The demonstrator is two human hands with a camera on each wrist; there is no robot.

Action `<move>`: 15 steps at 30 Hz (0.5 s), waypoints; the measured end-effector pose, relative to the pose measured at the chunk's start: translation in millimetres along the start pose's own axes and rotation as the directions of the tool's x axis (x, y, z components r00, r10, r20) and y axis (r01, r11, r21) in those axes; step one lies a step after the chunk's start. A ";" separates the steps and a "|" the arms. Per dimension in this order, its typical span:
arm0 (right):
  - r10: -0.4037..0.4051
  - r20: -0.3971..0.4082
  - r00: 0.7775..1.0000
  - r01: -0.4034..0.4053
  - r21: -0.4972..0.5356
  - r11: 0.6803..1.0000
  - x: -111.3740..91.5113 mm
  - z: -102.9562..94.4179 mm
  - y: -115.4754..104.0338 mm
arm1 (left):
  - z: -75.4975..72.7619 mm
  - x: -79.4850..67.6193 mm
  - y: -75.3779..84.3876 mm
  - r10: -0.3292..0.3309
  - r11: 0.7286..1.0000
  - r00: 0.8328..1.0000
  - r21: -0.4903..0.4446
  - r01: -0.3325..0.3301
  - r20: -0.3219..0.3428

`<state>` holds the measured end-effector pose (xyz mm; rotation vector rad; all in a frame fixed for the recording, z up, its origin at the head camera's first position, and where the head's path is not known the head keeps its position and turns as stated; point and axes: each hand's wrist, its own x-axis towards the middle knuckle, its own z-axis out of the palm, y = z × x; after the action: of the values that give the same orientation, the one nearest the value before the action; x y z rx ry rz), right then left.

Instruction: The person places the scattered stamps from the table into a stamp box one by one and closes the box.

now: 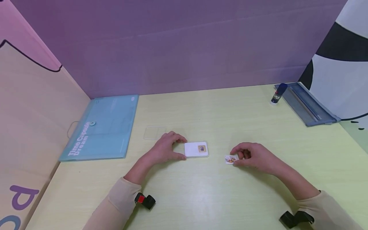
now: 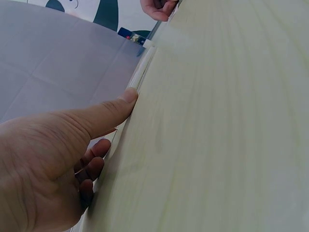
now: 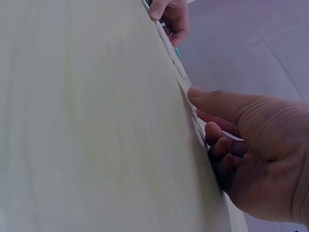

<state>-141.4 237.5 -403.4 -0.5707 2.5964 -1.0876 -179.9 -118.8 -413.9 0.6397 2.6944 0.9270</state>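
Note:
My left hand (image 1: 168, 148) grips the left end of a thin white slab with rounded corners (image 1: 191, 150), thumb at its near corner and forefinger at its far corner. A small square picture (image 1: 202, 149) with a tan border is on the slab's right part. To the right, a little apart from the slab, my right hand (image 1: 256, 156) pinches a small white picture card (image 1: 230, 159) between thumb and forefinger, close over the table. Part of that card is hidden by the fingers. In the right wrist view the other fingers of the right hand (image 3: 260, 145) are curled.
A clear flat rectangle (image 1: 154, 133) lies behind my left hand. At the left is a blue document folder (image 1: 110, 124) with a button and string. A glue stick (image 1: 278, 94) stands at the back right beside a grey-blue zip pouch (image 1: 309, 105). A purple panel (image 1: 187, 48) borders the table's back.

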 end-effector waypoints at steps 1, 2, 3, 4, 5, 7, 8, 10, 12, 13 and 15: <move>0.000 0.000 1.000 0.000 -0.002 1.000 0.1 0.2 0.3 | 0.1 0.0 -0.1 0.001 1.000 1.000 0.000 -0.001 0.000; 0.000 0.000 1.000 0.000 -0.002 1.000 0.2 0.4 0.5 | 0.1 0.1 -0.1 0.002 1.000 1.000 -0.001 -0.002 -0.001; 0.000 -0.002 1.000 0.000 -0.004 1.000 0.2 0.6 0.6 | 0.1 0.1 -0.2 0.003 1.000 1.000 -0.001 -0.003 0.000; 0.001 -0.003 1.000 -0.001 -0.004 1.000 0.1 0.7 0.6 | 0.1 0.2 -0.1 0.004 1.000 1.000 0.000 -0.004 -0.001; 0.001 -0.003 1.000 -0.001 -0.003 1.000 0.1 0.8 0.5 | 0.0 0.2 0.1 0.004 1.000 1.000 -0.001 -0.004 0.000; 0.004 -0.004 1.000 -0.004 -0.004 1.000 0.1 1.1 0.4 | -0.1 0.4 0.0 0.006 1.000 1.000 -0.003 -0.006 0.000; 0.003 -0.005 1.000 -0.003 -0.007 1.000 0.2 1.2 0.4 | -0.2 0.4 0.0 0.008 1.000 1.000 -0.004 -0.008 -0.001; 0.002 -0.005 1.000 -0.002 -0.012 1.000 0.4 1.5 0.5 | -0.2 0.6 -0.2 0.007 1.000 1.000 -0.004 -0.007 -0.001; 0.000 -0.003 1.000 0.000 -0.017 1.000 0.7 1.7 0.7 | -0.2 0.7 -0.6 0.008 1.000 1.000 -0.007 -0.008 -0.002; -0.001 -0.002 1.000 0.001 -0.019 1.000 0.8 1.8 0.8 | -0.2 0.8 -0.9 0.008 1.000 1.000 -0.006 -0.008 -0.002; -0.003 -0.001 1.000 0.003 -0.021 1.000 0.8 1.8 1.0 | -0.2 0.8 -0.8 0.004 1.000 1.000 -0.005 -0.004 0.000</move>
<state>-141.7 236.6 -405.4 -0.5788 2.6115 -1.0624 -180.9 -119.1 -414.3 0.6448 2.6911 0.9340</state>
